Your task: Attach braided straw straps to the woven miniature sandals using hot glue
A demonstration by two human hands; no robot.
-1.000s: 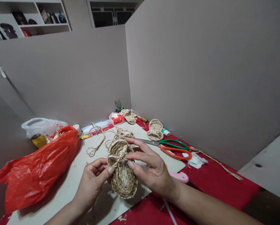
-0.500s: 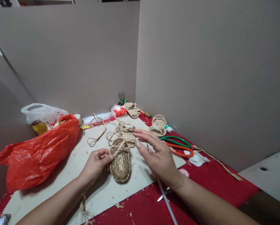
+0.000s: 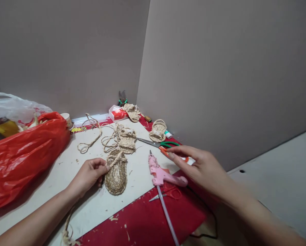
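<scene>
Thumb and fingers of my left hand [image 3: 92,174] are closed on the left edge of a small woven straw sandal [image 3: 116,179], by its braided strap. The sandal lies sole down on the pale board [image 3: 140,177]. At the right, my right hand [image 3: 197,164] has thumb and forefinger closed around the orange handle of a pair of scissors [image 3: 153,142], which also has a green handle. The blades point left, toward another woven straw piece [image 3: 127,140] with loose cord. A pink glue gun [image 3: 156,174] with a clear glue stick lies below the scissors.
Small red-handled scissors [image 3: 170,194] lie on the red cloth [image 3: 132,215]. A red plastic bag [image 3: 27,153] covers the left. Further back are a woven sandal [image 3: 158,130], a tissue pack [image 3: 117,113], pliers [image 3: 122,97] and a paper cup [image 3: 66,119]. Grey panels enclose the back.
My right hand has moved from beside the sandal to the orange-and-green scissors and closed on a handle, uncovering the glue gun. My left hand still holds the sandal. The camera view has shifted right.
</scene>
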